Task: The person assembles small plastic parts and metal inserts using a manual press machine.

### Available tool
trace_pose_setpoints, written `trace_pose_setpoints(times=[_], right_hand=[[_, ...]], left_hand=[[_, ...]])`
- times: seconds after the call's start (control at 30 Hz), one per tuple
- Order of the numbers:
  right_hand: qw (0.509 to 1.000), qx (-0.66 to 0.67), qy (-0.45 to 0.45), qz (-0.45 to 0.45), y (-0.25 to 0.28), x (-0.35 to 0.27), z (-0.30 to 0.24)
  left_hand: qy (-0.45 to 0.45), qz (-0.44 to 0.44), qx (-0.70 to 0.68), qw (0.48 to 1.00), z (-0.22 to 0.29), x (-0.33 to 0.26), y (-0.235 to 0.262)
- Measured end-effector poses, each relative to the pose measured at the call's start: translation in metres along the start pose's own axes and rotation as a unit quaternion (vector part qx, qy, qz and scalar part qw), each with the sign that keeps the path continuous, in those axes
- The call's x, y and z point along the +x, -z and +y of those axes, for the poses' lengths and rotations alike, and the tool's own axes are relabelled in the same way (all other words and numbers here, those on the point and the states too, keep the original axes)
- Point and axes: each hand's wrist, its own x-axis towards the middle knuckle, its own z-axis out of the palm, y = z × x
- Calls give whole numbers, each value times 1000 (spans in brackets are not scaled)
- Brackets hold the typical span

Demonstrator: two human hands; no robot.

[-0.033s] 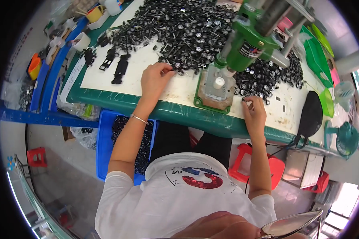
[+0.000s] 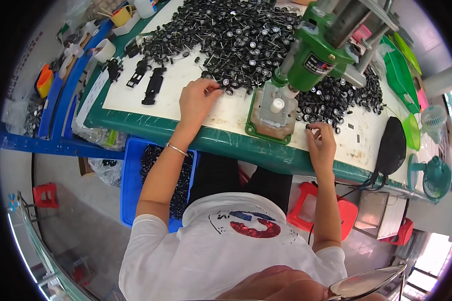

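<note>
A large heap of small black toy wheels, many on metal axles [image 2: 241,37], covers the far part of the white tabletop. At the heap's near left edge my left hand [image 2: 197,100] has its thumb and fingers pinched together beside the wheels; what is between the fingertips is too small to name. My right hand [image 2: 322,145] rests near the table's front edge, right of the green press [image 2: 306,65]. Its thumb and forefinger close on a small black wheel [image 2: 308,127]. A white round peg [image 2: 276,105] stands on the press base [image 2: 253,128], between my hands.
Black toy car chassis [image 2: 153,86] lie at left. A black mask-like cloth [image 2: 390,145] and a teal fan [image 2: 437,175] are at right. Below the table edge sits a blue bin [image 2: 129,185] of black parts, with a red stool [image 2: 347,218] to the right.
</note>
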Motion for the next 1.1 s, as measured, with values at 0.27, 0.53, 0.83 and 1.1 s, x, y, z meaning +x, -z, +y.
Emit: trace_pose_setpoints(times=[0.27,0.53,0.83,1.1], right_hand=[[989,127,79,4,-15,9,-22],[977,197,76,-22,-41,49,-54],[975,185,14,-121,-40,59,-51],[976,199,39,-79,-37,48,-43]], left_hand=[[5,43,-179,983,-2,-13,13],[208,-59,-563,798,3,-16,11],[171,-87,-477,858,44,-19,-5],[13,-132,-390,911,87,-13,-31]])
